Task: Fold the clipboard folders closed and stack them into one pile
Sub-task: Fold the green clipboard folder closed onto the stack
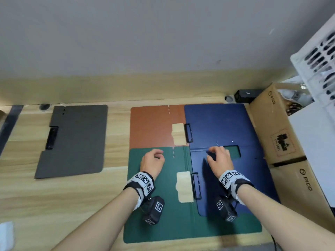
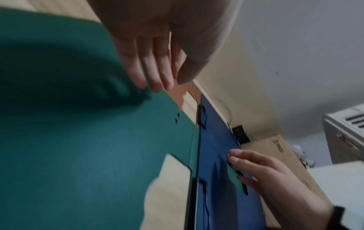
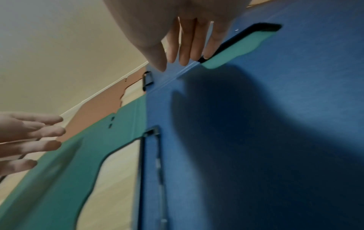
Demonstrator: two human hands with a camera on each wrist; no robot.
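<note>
Wooden desk (image 1: pixel 68 192) carries an open blue folder (image 1: pixel 217 124), overlapping a green folder (image 1: pixel 157 223) and a brown folder (image 1: pixel 150 125) to its left. Right hand (image 1: pixel 219 160) rests relaxed on blue; left hand (image 1: pixel 152 162) hovers loosely curled, holding nothing, over green. Grey folder (image 1: pixel 76 140) lies closed, farther left.

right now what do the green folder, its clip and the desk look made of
Green folder: matte, finely textured sheet, probably foamed plastic; no glare, die-cut notch and slots.
Clip: thin black wire-like frame, likely metal, though plastic is possible.
Desk: pale woodgrain, smooth and even, likely laminate rather than solid wood.
</note>
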